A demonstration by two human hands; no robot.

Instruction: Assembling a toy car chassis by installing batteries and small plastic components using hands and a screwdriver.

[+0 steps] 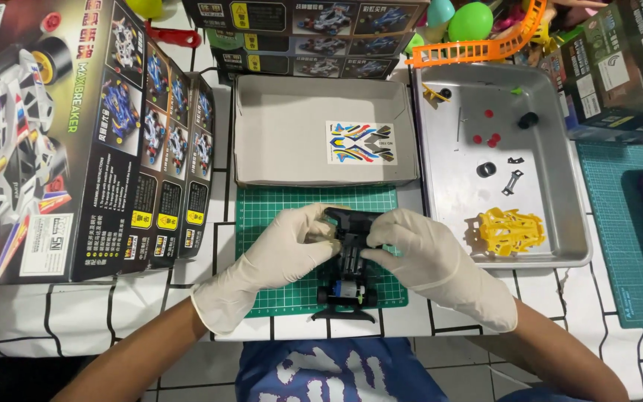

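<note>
Over the green cutting mat (277,205), the gloved left hand (280,253) and right hand (429,260) pinch a black toy car chassis (350,257) from either side. At twelve o'clock lies an open grey box (262,126) with a sticker sheet (361,142); at two o'clock, a metal tray (552,149) holds a yellow part (511,229).

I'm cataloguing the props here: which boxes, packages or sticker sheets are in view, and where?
Toy car kit boxes: left, row standing upright, black with car pictures.
Stacked kit boxes: top centre, flat, black.
Dark boxes: top right, greenish-black.
Open box tray: centre, grey cardboard.
Sticker sheet: inside tray, white, multicoloured shapes.
</note>
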